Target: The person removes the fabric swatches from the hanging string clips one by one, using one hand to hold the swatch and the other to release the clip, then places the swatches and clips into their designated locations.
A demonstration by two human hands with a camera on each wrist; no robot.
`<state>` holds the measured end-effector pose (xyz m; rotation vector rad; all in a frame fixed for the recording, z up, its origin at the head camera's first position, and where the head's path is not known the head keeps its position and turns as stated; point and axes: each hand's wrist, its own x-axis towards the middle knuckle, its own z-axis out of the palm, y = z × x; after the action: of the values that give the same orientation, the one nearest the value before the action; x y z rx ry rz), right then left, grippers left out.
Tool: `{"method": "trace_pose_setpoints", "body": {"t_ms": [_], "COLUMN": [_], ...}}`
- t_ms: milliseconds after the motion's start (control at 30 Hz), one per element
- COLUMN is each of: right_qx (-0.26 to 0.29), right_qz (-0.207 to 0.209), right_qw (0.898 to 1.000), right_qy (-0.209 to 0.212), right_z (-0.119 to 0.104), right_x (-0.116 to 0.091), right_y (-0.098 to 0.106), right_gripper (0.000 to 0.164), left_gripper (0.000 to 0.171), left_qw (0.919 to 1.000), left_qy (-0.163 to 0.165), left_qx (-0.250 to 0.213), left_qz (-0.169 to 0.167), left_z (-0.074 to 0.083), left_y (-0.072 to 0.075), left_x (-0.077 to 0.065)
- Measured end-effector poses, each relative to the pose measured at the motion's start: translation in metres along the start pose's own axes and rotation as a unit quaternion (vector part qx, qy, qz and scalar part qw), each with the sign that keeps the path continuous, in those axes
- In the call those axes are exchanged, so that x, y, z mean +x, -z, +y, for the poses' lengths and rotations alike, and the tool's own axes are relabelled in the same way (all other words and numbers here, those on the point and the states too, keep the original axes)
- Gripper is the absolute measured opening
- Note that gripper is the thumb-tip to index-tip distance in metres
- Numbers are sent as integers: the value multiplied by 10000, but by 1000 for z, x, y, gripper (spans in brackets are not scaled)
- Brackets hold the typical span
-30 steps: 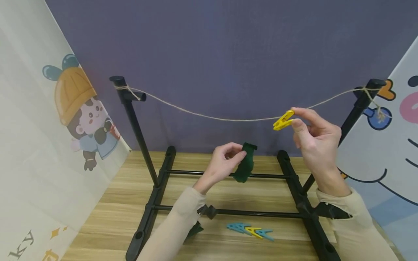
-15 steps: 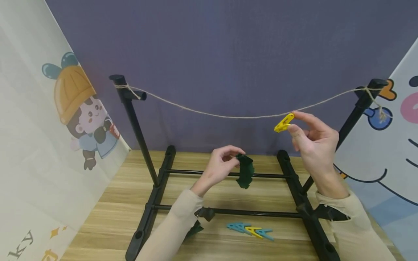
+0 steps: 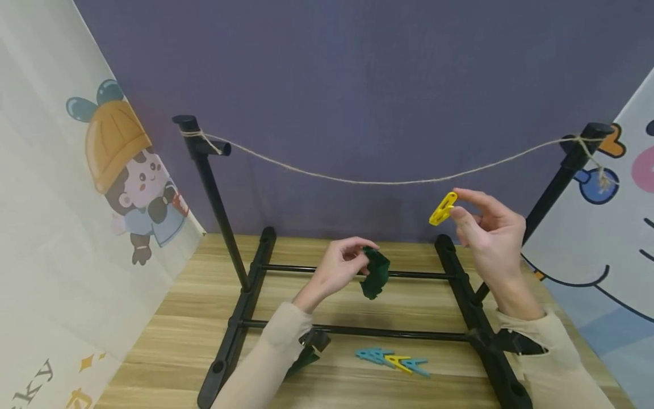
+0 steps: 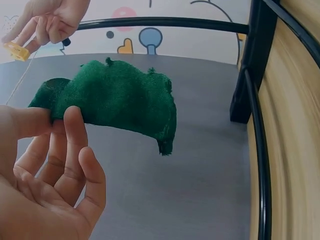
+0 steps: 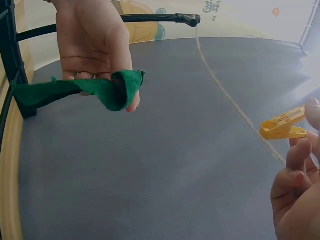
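Between thumb and fingers, my left hand (image 3: 339, 266) pinches a small piece of dark green cloth (image 3: 376, 274), which hangs below the string in the head view. The left wrist view shows the cloth (image 4: 120, 100) spread out, with frayed edges and a drooping corner. My right hand (image 3: 493, 241) pinches a yellow clothespin (image 3: 443, 209) by its handle ends, a little below the string (image 3: 357, 182). The clothespin (image 5: 282, 127) overlaps the string in the right wrist view. The string sags between two black posts and carries nothing.
Several blue and yellow clothespins (image 3: 392, 360) lie on the wooden table (image 3: 327, 386). Another dark green cloth piece (image 3: 302, 363) is partly hidden by the left sleeve. A black frame with a left post (image 3: 217, 210), a right post (image 3: 554, 182) and crossbars (image 3: 388, 332) stands around the hands.
Both hands have moved down, the left also slightly left with the cloth. The yellow clothespin has dropped away from the string, and the string hangs a little higher.
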<state>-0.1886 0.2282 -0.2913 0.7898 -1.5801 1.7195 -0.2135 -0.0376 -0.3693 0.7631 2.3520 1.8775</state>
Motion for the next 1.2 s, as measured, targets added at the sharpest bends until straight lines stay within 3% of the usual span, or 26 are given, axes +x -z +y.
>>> {"method": "trace_pose_setpoints", "body": {"t_ms": [267, 633, 833, 1200], "right_qx": [-7, -148, -214, -113], "right_qz": [18, -90, 73, -18], "right_qw": [10000, 9992, 9969, 9968], "right_qy": [-56, -361, -757, -791], "right_z": [6, 12, 14, 21], "right_x": [-8, -17, -24, -32], "right_y": [2, 4, 3, 4], "right_gripper": [23, 21, 22, 25], "left_gripper": [27, 27, 27, 18], "left_qw": [9993, 9990, 9994, 9995], "left_qy": [23, 82, 54, 141], "left_qx": [-365, -443, -322, -222], "left_qz": [-56, 14, 109, 169], "left_z": [-3, -11, -17, -24], "left_y": [-1, -2, -1, 0], "left_x": [-6, -12, -16, -23]}}
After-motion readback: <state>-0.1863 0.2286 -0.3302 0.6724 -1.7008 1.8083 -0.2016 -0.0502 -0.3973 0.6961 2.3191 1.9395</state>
